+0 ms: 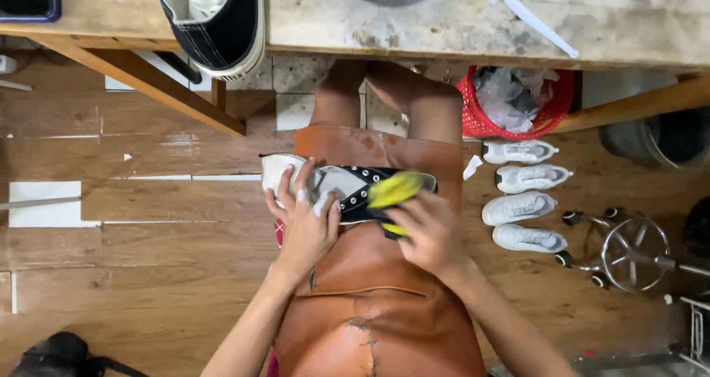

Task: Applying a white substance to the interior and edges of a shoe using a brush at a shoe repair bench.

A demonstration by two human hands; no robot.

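Brown apron [370, 303], left hand [307, 218] gripping crosswise sneaker [336, 188] (toe leftward), right hand [425, 233] clutching yellow cloth [393, 190].

Wood-plank floor [148, 273] under me, a few pale tiles [44, 203] set in. Worn wooden workbench [444, 18] ahead on angled braces (top badly stained). Red basket [518, 99], four white sneakers [523, 196] in a row, metal stool base [634, 253] at right.
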